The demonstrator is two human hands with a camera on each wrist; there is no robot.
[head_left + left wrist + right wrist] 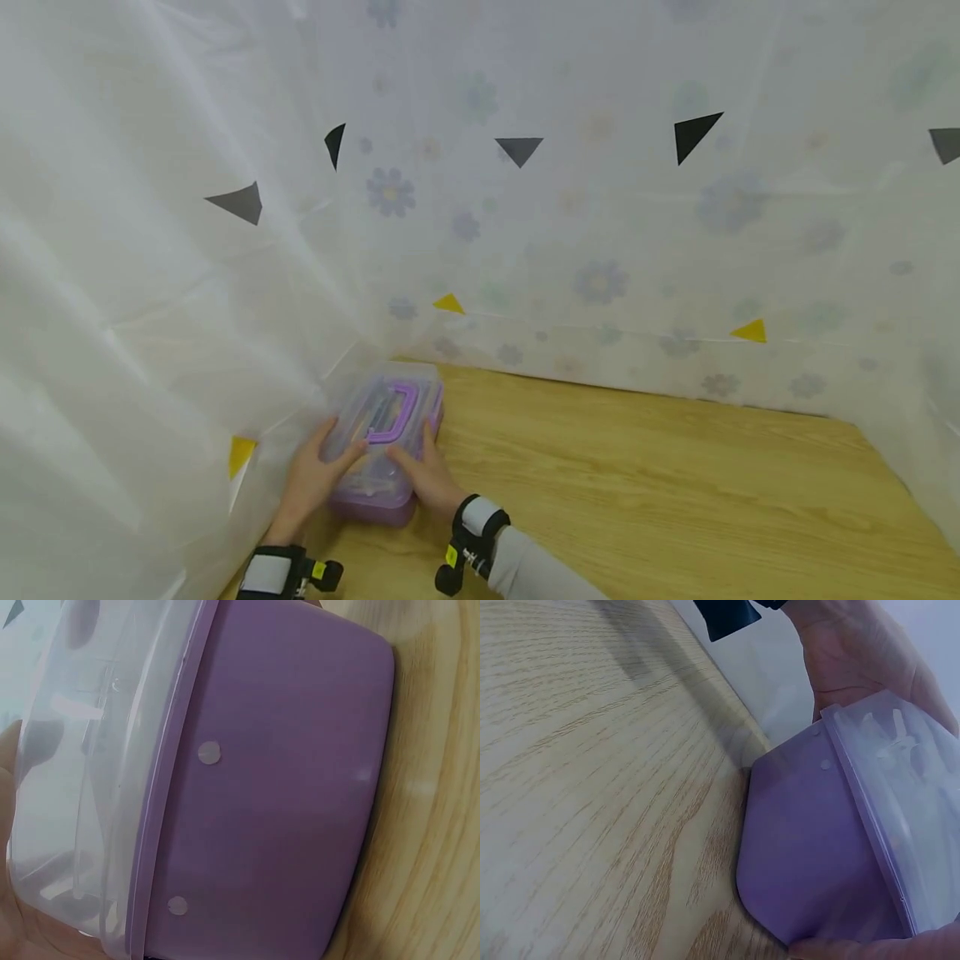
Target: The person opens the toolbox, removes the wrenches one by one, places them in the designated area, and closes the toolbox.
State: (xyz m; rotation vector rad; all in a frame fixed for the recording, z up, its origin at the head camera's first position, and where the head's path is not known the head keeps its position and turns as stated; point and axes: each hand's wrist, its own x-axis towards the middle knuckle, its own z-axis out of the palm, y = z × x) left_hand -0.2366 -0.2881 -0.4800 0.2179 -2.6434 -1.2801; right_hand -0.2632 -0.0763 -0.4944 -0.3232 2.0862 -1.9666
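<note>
The box (377,477) sat on the table (637,483), low and left of the middle. It looked hard and smooth, maybe slippery, and not too heavy. Its sides seemed good to hold. The left hand (313,472) and right hand (432,479) gripped them, thumbs on top, spread from the fingers.

The box (262,780) is purple below, its lid (378,475) clear, its handle (409,406) brighter purple. Yellow-brown wood grain streaks the tabletop (637,483). Faded, mostly bluish flowers (390,192) dot the whitish sheeting (540,217), with black triangles (693,136) and yellow triangles (748,331).
</note>
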